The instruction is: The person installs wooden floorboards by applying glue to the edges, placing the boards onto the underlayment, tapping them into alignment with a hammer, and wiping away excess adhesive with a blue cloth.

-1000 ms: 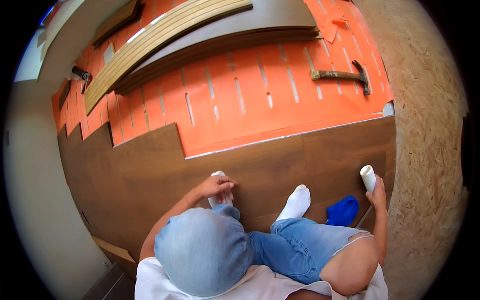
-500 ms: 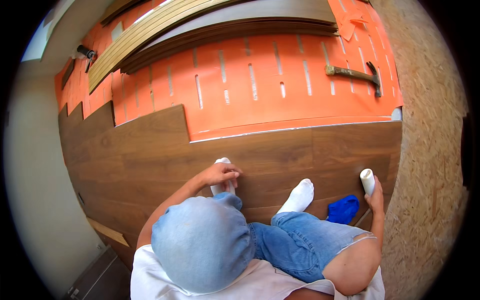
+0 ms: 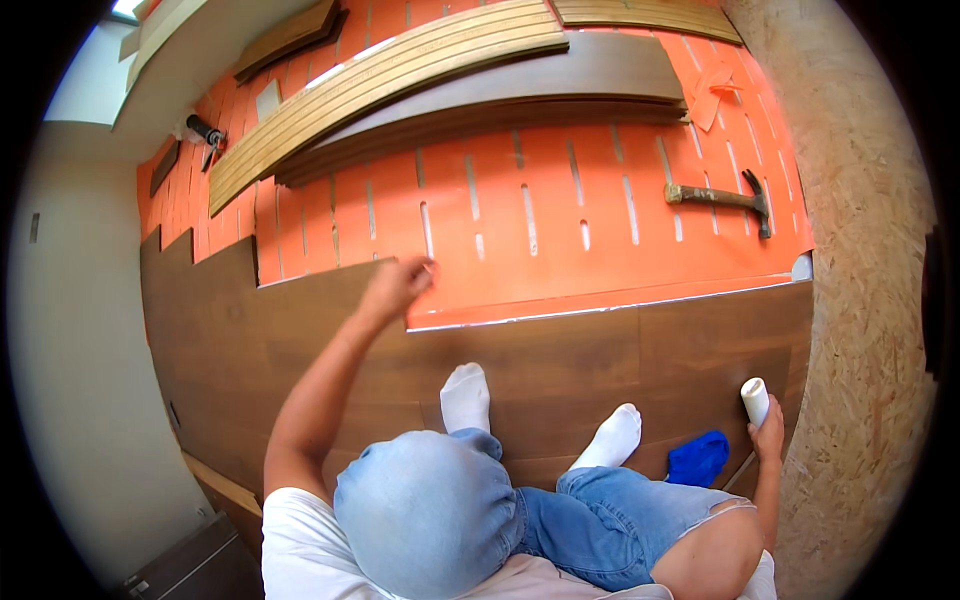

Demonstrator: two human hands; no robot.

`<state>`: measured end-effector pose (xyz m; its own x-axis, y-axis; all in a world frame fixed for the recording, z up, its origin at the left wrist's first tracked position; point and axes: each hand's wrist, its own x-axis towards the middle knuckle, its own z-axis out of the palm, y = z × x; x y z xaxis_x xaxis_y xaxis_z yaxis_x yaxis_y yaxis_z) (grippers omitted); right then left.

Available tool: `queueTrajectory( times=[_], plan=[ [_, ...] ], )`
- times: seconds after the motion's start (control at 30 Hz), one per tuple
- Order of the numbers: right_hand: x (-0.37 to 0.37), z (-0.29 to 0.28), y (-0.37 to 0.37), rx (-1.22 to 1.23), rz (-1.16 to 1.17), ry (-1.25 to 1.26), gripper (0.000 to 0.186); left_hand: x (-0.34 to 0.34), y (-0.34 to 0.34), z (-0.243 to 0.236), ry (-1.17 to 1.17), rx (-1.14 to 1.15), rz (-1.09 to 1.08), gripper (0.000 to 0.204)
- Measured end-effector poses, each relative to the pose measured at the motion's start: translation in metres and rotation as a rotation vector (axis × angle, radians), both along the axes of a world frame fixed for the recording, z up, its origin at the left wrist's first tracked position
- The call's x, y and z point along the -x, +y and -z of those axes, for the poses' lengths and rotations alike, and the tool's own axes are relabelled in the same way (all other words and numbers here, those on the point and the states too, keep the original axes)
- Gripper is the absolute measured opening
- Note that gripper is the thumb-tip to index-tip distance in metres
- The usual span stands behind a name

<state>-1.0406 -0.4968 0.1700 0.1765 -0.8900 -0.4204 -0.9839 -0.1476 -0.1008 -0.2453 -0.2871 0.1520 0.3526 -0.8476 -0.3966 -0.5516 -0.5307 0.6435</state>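
Brown floorboards (image 3: 540, 350) are down nearside, orange underlay (image 3: 500, 290) beyond isn't boarded yet, your right hand (image 3: 768, 436) wraps a white roll (image 3: 756, 404) near the blue cloth (image 3: 698, 459), your left hand (image 3: 395, 288) half-curls, contents unclear.

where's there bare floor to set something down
Bare patches: the orange underlay between the left hand and the hammer, below the dark plank stack; the brown flooring between the white socks and the orange edge; the strand-board strip at right. Crowded: the top, with pale planks, and lower right, where the blue cloth lies near the right hand holding a white cylinder.
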Motion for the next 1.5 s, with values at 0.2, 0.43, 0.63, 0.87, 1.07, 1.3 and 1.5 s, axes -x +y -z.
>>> queueTrajectory(
  times=[0.2, 0.43, 0.63, 0.87, 1.07, 1.3, 1.5],
  plan=[
    [0.062, 0.027, 0.011, 0.068, -0.012, -0.067, 0.094, -0.131, -0.098, -0.001, -0.977, 0.478, 0.152, 0.032],
    [-0.011, -0.023, -0.012, 0.131, 0.037, 0.013, 0.094, -0.225, -0.094, 0.010, -1.262, -0.021, 0.002, 0.066],
    [-0.048, -0.032, -0.003, 0.228, 0.069, -0.051, 0.075, -0.347, -0.073, 0.041, -1.394, 0.185, 0.070, 0.046],
    [-0.122, -0.053, -0.022, 0.191, -0.004, -0.118, 0.071, -0.298, -0.058, 0.013, -1.271, 0.173, 0.104, 0.049],
    [-0.141, -0.049, -0.052, 0.201, -0.147, -0.128, 0.065, -0.256, -0.074, -0.002, -1.329, 0.262, 0.171, 0.048],
    [-0.198, -0.018, -0.067, 0.150, -0.279, -0.217, 0.057, -0.259, -0.057, 0.008, -1.383, 0.318, 0.131, 0.039],
    [-0.198, -0.024, -0.065, 0.126, -0.285, -0.224, 0.055, -0.230, -0.070, 0.009, -1.359, 0.330, 0.085, 0.033]
  ],
)
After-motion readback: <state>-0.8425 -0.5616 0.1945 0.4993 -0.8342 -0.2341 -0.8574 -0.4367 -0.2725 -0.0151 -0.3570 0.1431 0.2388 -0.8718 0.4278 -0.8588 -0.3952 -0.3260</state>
